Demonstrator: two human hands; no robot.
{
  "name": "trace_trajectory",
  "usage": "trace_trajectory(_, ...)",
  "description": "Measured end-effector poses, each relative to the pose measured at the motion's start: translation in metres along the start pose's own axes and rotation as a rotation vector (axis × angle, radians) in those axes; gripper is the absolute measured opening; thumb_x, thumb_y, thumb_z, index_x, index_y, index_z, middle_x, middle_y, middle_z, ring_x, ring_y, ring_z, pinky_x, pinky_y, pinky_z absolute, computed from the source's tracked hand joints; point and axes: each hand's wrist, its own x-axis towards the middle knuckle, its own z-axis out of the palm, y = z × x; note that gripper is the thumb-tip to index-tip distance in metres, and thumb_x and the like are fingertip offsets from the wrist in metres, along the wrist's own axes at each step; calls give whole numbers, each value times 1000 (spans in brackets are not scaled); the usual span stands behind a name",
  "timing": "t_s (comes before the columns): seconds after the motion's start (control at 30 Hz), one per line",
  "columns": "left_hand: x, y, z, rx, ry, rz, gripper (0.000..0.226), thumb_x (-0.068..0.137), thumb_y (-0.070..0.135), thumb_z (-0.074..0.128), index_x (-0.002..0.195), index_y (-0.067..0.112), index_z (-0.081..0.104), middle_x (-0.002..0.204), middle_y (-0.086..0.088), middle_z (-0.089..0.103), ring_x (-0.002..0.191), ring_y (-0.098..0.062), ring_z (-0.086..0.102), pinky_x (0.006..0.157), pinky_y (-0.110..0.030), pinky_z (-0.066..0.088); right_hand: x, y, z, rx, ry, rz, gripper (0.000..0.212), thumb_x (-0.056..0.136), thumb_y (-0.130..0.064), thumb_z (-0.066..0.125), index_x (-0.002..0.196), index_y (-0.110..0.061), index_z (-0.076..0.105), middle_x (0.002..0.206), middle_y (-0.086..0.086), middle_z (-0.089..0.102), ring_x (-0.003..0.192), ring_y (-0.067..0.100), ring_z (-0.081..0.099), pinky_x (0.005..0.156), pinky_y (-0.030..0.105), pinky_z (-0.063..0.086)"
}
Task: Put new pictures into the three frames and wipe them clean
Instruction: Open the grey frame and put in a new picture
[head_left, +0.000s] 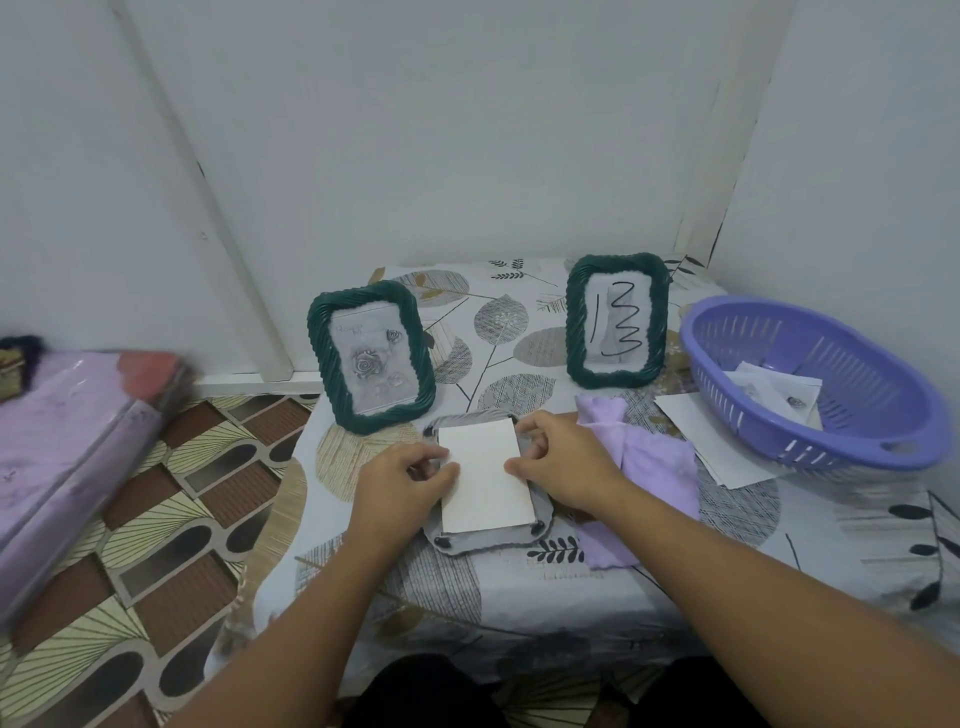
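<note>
At centre frame, both hands, left hand (402, 480) and right hand (563, 467), pinch a white card (485, 475) over the face-down third frame (483, 540) (two frames stand filled behind; wiping seemingly remains).

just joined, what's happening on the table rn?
A person is working on the face-down frame lying flat at the front of the table. The left hand and right hand each pinch a side edge of the white card resting on its back. Two green frames stand behind: the left frame shows a rose picture, the right frame a black scribble. A lilac cloth lies beside the right hand, and a purple basket with papers sits to the right.
</note>
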Motion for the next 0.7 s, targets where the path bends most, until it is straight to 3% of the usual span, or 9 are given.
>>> trace_trajectory(0.2, 1, 0, 1, 8, 0, -4, 19, 78, 39, 86, 93, 29, 82, 76, 10, 68, 73, -6, 62, 73, -25, 51, 0, 2, 0, -14, 6, -25, 43, 85, -28, 80, 125, -22, 66, 76, -12, 60, 70, -2, 54, 63, 9, 37)
trace_trajectory(0.37, 0, 1, 1, 1, 8, -2, 21, 74, 38, 89, 92, 29, 82, 76, 9, 68, 71, -4, 59, 71, -22, 48, 2, 5, 1, 10, -14, -15, 42, 84, -33, 81, 123, -22, 70, 75, -12, 60, 68, -1, 54, 64, 12, 38)
trace_trajectory(0.57, 0, -1, 2, -7, 12, 0, 19, 73, 38, 90, 87, 28, 81, 75, 7, 67, 70, -5, 59, 68, -18, 45, 4, 5, 1, -43, -34, -35, 44, 84, -33, 82, 125, -22, 72, 77, -13, 59, 68, -4, 53, 62, 5, 38)
trace_trajectory(0.7, 1, -2, 2, -25, 12, -3, 17, 74, 36, 90, 85, 28, 80, 73, 6, 68, 70, -8, 60, 69, -24, 49, 1, 3, 0, -58, -66, -45, 46, 85, -36, 81, 127, -23, 71, 79, -12, 60, 71, 0, 53, 61, 7, 38)
